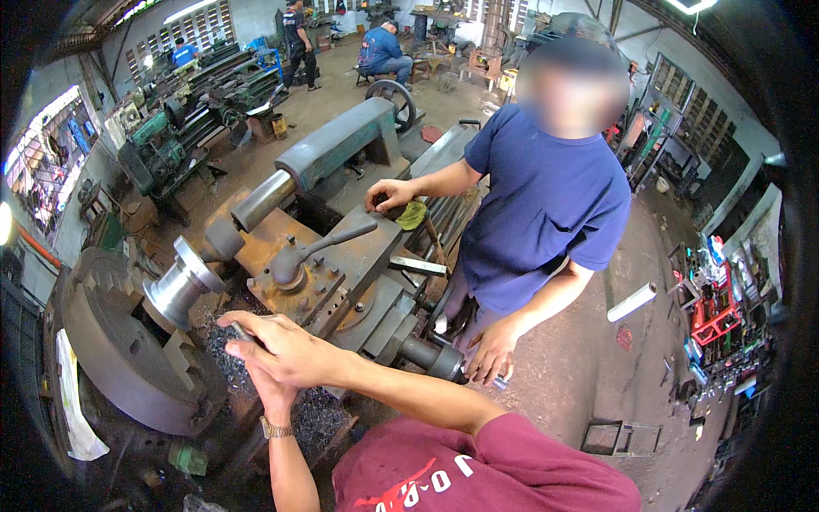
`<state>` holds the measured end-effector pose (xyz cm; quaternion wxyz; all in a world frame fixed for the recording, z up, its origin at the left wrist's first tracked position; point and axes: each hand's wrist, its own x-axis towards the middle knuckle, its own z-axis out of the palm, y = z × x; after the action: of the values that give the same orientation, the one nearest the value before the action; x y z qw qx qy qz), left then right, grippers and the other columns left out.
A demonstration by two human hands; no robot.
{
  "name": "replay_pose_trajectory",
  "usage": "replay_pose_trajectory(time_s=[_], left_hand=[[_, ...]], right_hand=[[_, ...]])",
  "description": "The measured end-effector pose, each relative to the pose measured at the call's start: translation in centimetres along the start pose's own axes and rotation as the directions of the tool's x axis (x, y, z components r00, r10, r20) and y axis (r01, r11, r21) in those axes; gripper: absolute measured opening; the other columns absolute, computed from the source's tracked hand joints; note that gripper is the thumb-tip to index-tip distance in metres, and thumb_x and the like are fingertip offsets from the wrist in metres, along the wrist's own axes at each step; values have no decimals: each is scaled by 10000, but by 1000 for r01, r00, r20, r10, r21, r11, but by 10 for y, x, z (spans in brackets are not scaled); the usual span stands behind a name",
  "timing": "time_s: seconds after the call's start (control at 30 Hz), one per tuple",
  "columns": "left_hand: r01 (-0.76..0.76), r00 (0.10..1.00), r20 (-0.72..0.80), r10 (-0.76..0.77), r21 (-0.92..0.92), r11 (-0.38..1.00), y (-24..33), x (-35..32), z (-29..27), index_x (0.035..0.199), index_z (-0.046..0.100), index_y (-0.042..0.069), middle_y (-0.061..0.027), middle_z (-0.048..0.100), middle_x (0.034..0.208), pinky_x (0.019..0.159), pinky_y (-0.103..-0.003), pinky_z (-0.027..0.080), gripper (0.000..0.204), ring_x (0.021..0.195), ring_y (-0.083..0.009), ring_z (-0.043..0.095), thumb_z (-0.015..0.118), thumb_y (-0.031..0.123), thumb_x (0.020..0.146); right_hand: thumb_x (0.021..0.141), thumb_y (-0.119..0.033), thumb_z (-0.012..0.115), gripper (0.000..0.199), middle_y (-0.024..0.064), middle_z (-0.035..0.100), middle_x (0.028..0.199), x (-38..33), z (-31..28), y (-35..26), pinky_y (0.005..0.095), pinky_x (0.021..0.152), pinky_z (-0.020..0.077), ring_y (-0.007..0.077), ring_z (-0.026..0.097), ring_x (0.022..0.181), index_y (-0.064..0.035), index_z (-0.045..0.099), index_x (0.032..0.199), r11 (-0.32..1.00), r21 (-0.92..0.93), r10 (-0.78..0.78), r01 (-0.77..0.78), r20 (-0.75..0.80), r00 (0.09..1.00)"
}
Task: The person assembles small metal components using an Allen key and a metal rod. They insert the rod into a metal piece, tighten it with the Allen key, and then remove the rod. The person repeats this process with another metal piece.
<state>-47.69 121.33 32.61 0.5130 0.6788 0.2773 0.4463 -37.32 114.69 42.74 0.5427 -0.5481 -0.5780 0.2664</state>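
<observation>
My right hand [286, 348] reaches left across the lathe carriage [358, 256], its fingers pinched on a small dark metal piece [240, 334]. Beneath it lies my left hand [271, 388], with a watch on the wrist and its fingers hidden by the right hand. Both hands hover over a heap of dark metal chips [317, 416], just right of a shiny flanged workpiece [182, 284] held in the big grey chuck [115, 350]. The tool post lever [328, 241] stands just behind my hands.
A person in a blue shirt [537, 205] stands at the lathe's right, one hand by a yellow-green rag [411, 215], the other on a carriage handle [444, 358]. The tailstock [333, 149] sits behind. Other lathes [171, 141] and more people are far back; a tool rack [717, 316] stands right.
</observation>
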Motion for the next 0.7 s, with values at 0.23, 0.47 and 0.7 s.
replay_pose_trajectory(time_s=[0.23,0.47,0.7], left_hand=[[-386,908,23,418,436,813,12,2,1,1090,616,-55,-136,688,927,778,-341,518,327,873,-213,660,732,94,823],[-193,980,106,168,321,927,12,1,-5,996,636,-76,-145,662,796,760,-379,524,268,805,-259,672,725,19,763],[-26,993,118,21,46,999,-27,-2,-4,1204,574,-58,-177,634,1127,906,-378,501,478,1015,-265,632,771,35,779]], right_hand=[[1066,-317,473,357,204,680,1090,27,-27,2,481,938,471,399,610,1087,-2,622,1144,975,85,-222,206,437,872],[994,-189,516,182,177,594,1010,25,9,-11,442,867,463,334,596,970,-20,571,1035,774,-625,-227,100,-127,966],[891,-196,637,215,124,498,823,24,54,0,430,732,416,310,539,790,-40,551,769,840,-479,-440,256,-323,838]])
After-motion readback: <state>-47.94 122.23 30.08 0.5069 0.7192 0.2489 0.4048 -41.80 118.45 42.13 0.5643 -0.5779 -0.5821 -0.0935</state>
